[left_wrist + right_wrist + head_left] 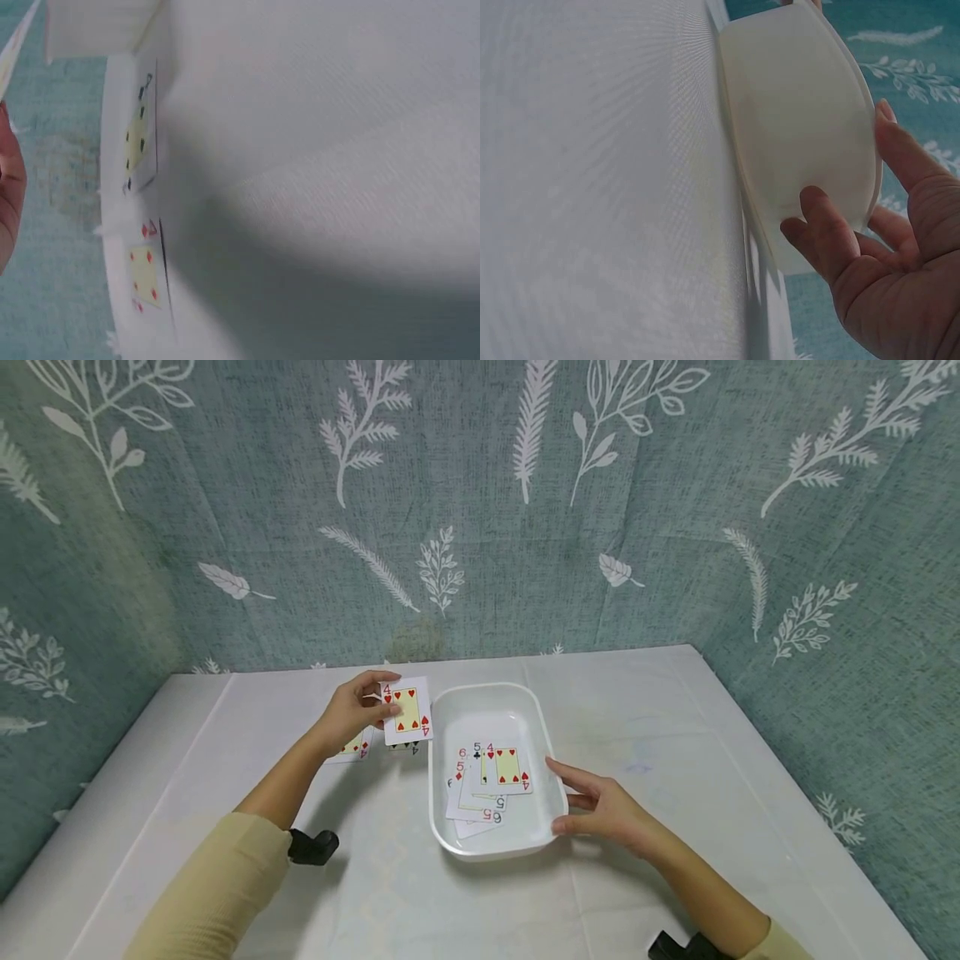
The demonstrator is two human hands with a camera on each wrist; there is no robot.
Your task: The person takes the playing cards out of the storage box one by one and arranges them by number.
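My left hand [358, 706] pinches a four of hearts [409, 724] by the left rim of the white tray [434, 806], long axes roughly parallel, my right hand [606, 810] spread against its right side.

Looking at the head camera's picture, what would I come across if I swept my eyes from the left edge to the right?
Left sleeve → left hand → the held four of hearts → white tray with cards in it → right hand → right sleeve.
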